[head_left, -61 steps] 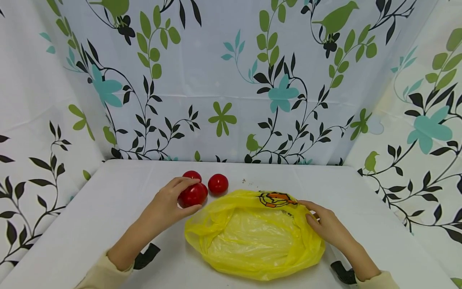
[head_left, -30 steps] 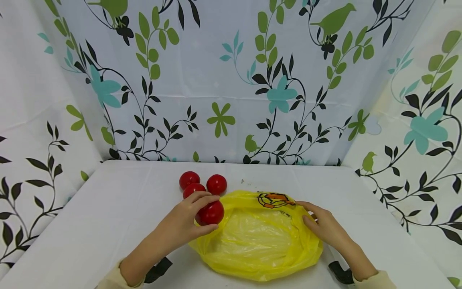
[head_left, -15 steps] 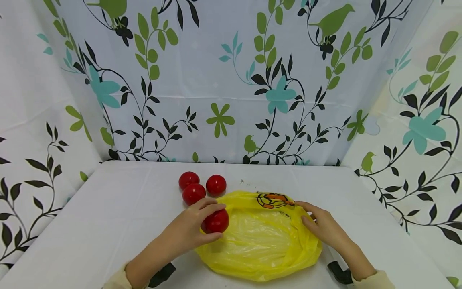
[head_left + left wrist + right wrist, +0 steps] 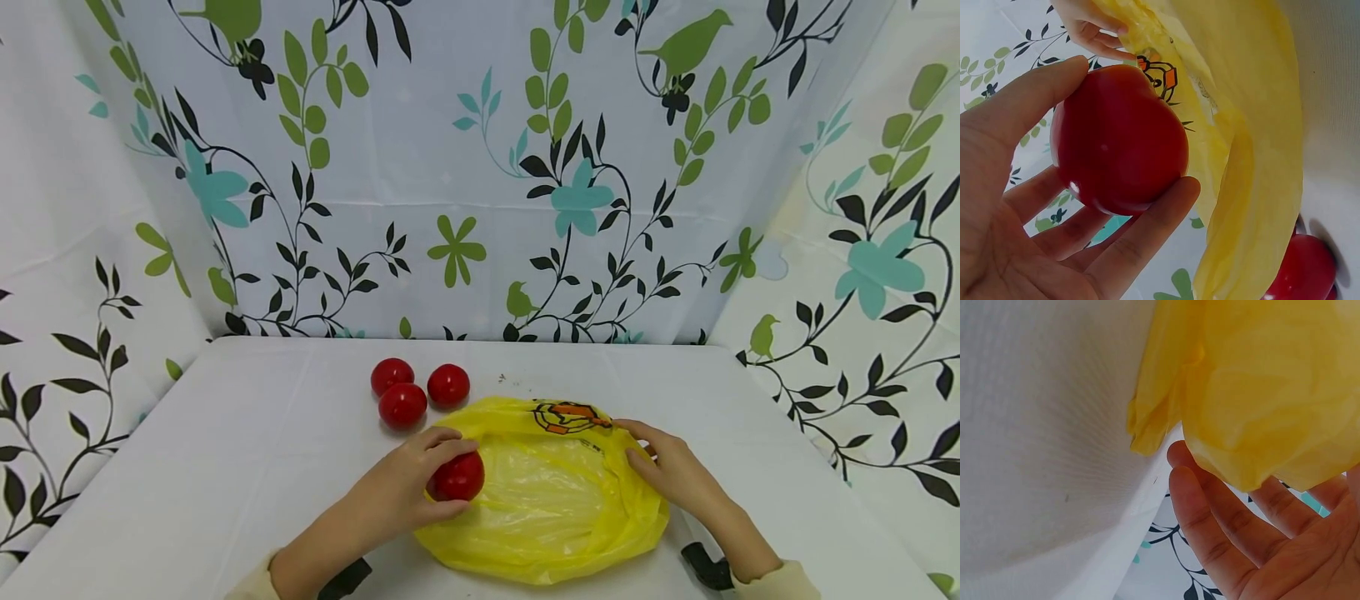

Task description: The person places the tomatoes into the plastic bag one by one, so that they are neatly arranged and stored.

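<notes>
My left hand (image 4: 405, 483) grips a round red object (image 4: 459, 477), over the left rim of a yellow plastic bag (image 4: 547, 500). In the left wrist view the thumb and fingertips hold the glossy red object (image 4: 1119, 140) beside the bag (image 4: 1241, 125). The right hand (image 4: 678, 471) touches the bag's right rim. In the right wrist view this hand (image 4: 1241, 531) lies against the yellow plastic (image 4: 1260, 387); its fingers are only slightly bent, with the thumb mostly out of sight. The bag lies with its mouth spread wide.
Three more red round objects, at the back left (image 4: 392, 376), beside it (image 4: 448, 386) and in front (image 4: 402, 406), sit close together behind the bag on the white table (image 4: 225, 450). A patterned curtain (image 4: 420, 167) hangs behind and along both sides.
My left hand has carried the red object from the group rightward and toward me, to over the bag's left rim. The right hand stays at the bag's right rim.
</notes>
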`<action>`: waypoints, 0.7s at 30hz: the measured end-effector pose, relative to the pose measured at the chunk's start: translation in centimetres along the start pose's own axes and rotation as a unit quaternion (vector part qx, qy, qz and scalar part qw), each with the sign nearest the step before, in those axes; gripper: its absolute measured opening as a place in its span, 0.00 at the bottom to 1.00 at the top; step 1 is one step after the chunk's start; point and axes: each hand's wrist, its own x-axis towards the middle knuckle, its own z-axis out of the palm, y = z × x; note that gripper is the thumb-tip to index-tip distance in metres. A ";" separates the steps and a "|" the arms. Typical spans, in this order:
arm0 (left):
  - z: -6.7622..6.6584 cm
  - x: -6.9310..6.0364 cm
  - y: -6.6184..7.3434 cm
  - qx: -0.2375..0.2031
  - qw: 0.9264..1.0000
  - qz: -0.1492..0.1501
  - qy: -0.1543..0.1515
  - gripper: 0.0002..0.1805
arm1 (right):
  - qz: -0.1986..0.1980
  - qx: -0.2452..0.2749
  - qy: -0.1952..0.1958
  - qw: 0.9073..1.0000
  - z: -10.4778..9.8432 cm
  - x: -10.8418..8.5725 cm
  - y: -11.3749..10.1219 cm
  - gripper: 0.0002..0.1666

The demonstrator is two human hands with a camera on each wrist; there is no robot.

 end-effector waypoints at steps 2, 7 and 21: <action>0.1 0.0 0.0 -0.002 1.000 0.006 -0.003 0.32 | -0.002 -0.002 0.001 1.000 0.0 0.0 0.0 0.25; 0.4 0.1 -0.2 0.000 1.000 0.015 -0.002 0.31 | -0.008 -0.002 0.001 1.000 -0.1 0.0 0.0 0.25; 1.6 0.3 -0.3 -0.028 0.999 0.011 -0.044 0.31 | -0.006 0.002 -0.003 1.000 0.0 0.0 0.2 0.25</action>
